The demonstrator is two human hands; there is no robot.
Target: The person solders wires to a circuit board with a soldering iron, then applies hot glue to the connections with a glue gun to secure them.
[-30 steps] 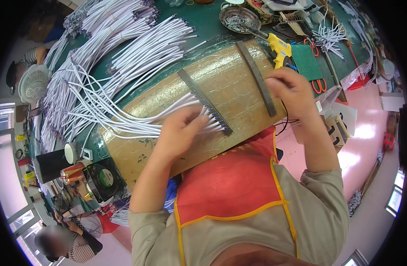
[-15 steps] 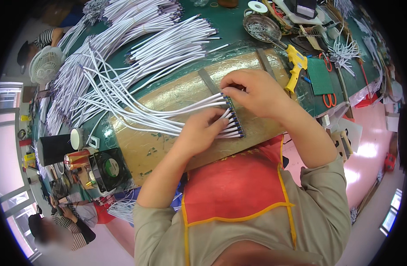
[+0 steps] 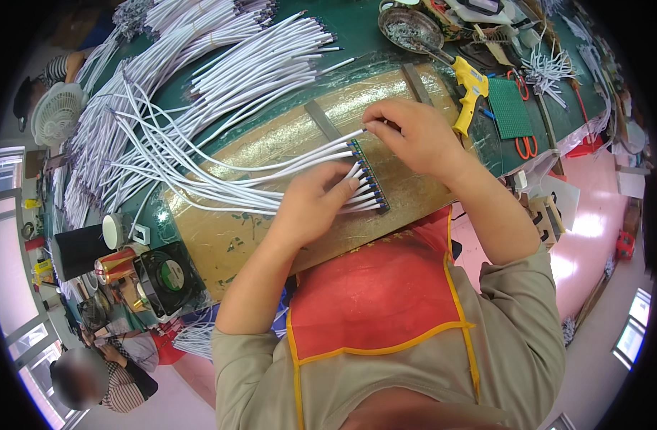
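A row of white cables [image 3: 260, 192] runs from the left across a brown work board to a narrow dark green strip [image 3: 365, 172], where their dark-tipped ends sit side by side. My left hand [image 3: 315, 201] lies over the cables close to the strip, thumb and fingers closed around some of them. Just beyond the strip's far end, my right hand [image 3: 414, 136] pinches the tip of one more white cable [image 3: 336, 140]. That tip is apart from the strip; its very end is partly hidden by my fingers.
Large bundles of white cables [image 3: 260, 61] cover the far left of the green table. Two metal bars [image 3: 321, 120] lie on the brown board [image 3: 235, 247]. A yellow glue gun [image 3: 472, 93], a pan [image 3: 412, 31] and red-handled scissors [image 3: 525, 147] are at right; a black fan [image 3: 167, 278] stands at left.
My right hand has shifted slightly away from the strip's far end, with a cable tip now showing at its fingers. My left hand stays on the cables. The whole view has shifted a little.
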